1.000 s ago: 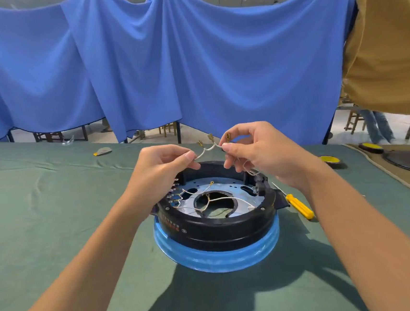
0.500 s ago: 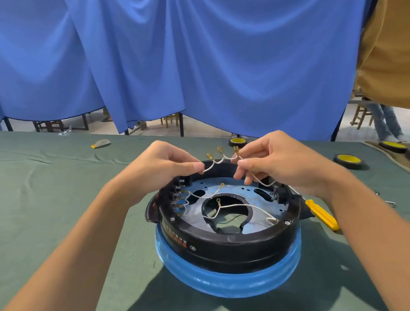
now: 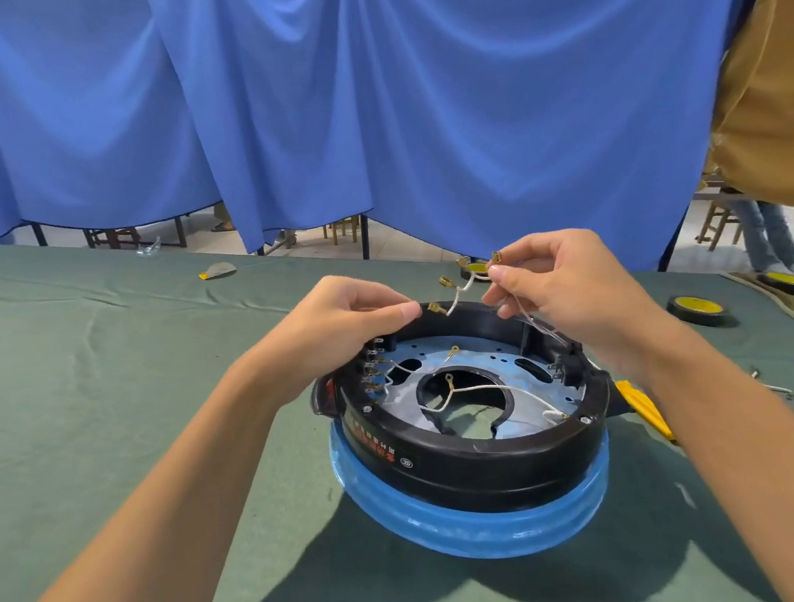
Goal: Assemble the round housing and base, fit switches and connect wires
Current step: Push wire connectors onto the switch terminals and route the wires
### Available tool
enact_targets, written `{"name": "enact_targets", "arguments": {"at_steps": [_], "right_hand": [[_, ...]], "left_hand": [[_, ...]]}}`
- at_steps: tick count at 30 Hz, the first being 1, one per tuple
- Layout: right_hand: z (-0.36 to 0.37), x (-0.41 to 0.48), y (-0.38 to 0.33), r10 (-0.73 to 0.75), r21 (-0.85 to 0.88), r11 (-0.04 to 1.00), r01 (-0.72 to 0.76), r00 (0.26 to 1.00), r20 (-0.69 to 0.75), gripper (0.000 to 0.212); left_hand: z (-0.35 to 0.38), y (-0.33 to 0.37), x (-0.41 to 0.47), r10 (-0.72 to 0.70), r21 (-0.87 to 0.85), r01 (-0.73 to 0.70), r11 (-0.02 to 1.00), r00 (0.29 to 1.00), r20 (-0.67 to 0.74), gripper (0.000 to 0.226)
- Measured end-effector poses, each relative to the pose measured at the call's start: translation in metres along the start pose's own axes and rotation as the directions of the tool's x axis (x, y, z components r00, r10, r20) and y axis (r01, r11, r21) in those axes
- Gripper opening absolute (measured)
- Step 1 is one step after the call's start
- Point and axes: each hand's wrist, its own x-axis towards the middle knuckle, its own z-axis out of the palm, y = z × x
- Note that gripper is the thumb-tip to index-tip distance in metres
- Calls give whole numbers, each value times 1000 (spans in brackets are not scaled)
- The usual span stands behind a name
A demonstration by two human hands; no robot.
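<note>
A black round housing (image 3: 478, 462) sits on a blue-wrapped round base (image 3: 480, 530) on the green table. Inside it lies a blue-grey metal plate (image 3: 483, 365) with a central hole and loose white wires (image 3: 500, 390). A row of switch terminals (image 3: 373, 366) lines the left inner wall. Above the housing's far rim, my left hand (image 3: 339, 321) pinches one brass terminal of a short white wire (image 3: 455, 297). My right hand (image 3: 563, 284) pinches other wire ends with brass terminals, and thin wires trail from it down into the housing.
A yellow-handled screwdriver (image 3: 645, 410) lies right of the housing, partly under my right forearm. Black-and-yellow wheels (image 3: 696, 308) sit at the right, another (image 3: 474, 270) behind my hands. Small metal parts (image 3: 777, 388) lie at the right edge. Blue cloth (image 3: 367, 109) hangs behind the table.
The camera has dipped and come closer to the housing. Both hands keep their pinch on the wires, and the right hand has lifted slightly, drawing the short wire taller.
</note>
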Motion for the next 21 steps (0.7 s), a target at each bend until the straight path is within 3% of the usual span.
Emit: {"name": "enact_targets", "arguments": {"at_steps": [5,8,11,15,18,21], "right_hand": [[-2,-3,-5,-79,-87,992,87,993,89,4],[4,-6,-8,-158,-279,938,204,971,178,12],[15,-8,-6,-277,-397,860,319,947,162,11],[28,-15,-1,-496,-524,717,460,865,80,3],[35,-19,-1,-644,-566,592,574,759,96,10],[38,-20,-2,-705,-589,510,626,697,130,12]], "left_hand": [[10,-20,-7,-7,78,32,996,956,-294,15],[12,-26,-8,-3,65,28,997,932,-361,15],[12,-26,-12,42,25,-34,999,905,-422,18],[20,-12,-20,111,52,-99,994,895,-432,37],[23,1,-20,3,-21,-11,1000,932,-362,51],[22,3,-20,-93,-182,30,983,933,-348,45]]}}
